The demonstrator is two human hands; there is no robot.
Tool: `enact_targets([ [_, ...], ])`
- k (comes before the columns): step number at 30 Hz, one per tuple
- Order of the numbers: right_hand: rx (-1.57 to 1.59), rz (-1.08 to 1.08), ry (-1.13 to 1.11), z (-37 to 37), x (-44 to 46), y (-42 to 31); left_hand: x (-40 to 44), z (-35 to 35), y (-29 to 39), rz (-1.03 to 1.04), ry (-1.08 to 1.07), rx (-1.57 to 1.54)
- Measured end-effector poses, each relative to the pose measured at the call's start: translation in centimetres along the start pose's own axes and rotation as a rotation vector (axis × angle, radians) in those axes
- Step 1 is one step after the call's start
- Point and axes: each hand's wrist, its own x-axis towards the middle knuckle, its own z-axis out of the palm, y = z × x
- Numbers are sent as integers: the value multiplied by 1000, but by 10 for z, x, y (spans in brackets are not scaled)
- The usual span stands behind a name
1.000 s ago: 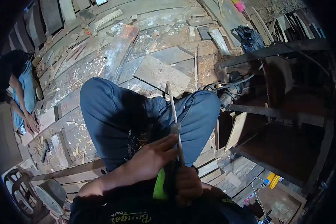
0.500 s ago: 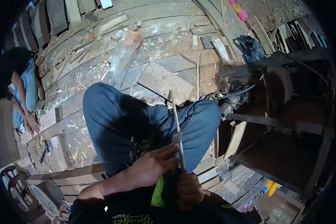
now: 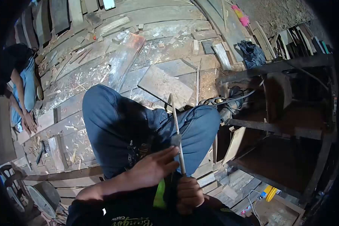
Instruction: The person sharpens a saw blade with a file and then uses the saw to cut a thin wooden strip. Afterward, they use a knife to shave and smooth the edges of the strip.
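The dark shirt (image 3: pixel 139 206) reads "CREW" and, less clearly, "Bangor".

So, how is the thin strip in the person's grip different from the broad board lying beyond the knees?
The thin strip is narrow and stick-like, while the broad board is a wide panel. The thin strip is held in the right grip; the broad board lies on the floor, unheld. Both look like wood.

The strip (image 3: pixel 176 122) vanishes inside the right fingers (image 3: pixel 187 190); shirt lettering (image 3: pixel 130 221) (perhaps 2 words) is cut off.
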Motion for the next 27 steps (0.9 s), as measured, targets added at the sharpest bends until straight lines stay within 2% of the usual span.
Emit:
enact_targets([
  [4, 25, 18, 1, 0, -8, -4, 9, -2, -17, -19, -70, -34],
  [8, -11, -18, 51, 4, -5, -2, -1, 0, 1, 40, -8, 19],
  [9, -12, -16, 51, 5, -8, -1, 2, -1, 3, 46, -54, 17],
  [11, -26, -11, 85, 9, -17, 2, 7, 4, -14, 21, -54, -13],
  [14, -8, 0, 3, 2, -7, -4, 5, 7, -14, 11, -52, -16],
  [16, -25, -43, 53, 4, -11, -1, -2, 8, 2, 15, -5, -13],
  [19, 2, -103, 47, 7, -22, 3, 8, 10, -15, 22, 16, -42],
  [21, -64, -145, 176, 15, -27, 15, 16, 14, -25, 54, 77, -58],
  [22, -64, -154, 170, 10, -22, 16, 11, 13, -18, -7, -2, -47],
  [24, 0, -49, 34, 2, -15, 1, 5, 18, -4, 53, 49, -42],
  [25, -5, -43, 36, 6, -20, 2, 7, 18, -8, 56, 46, -48],
  [27, 31, -123, 322, 21, -31, 7, 11, 15, -18, -18, 0, -105],
])
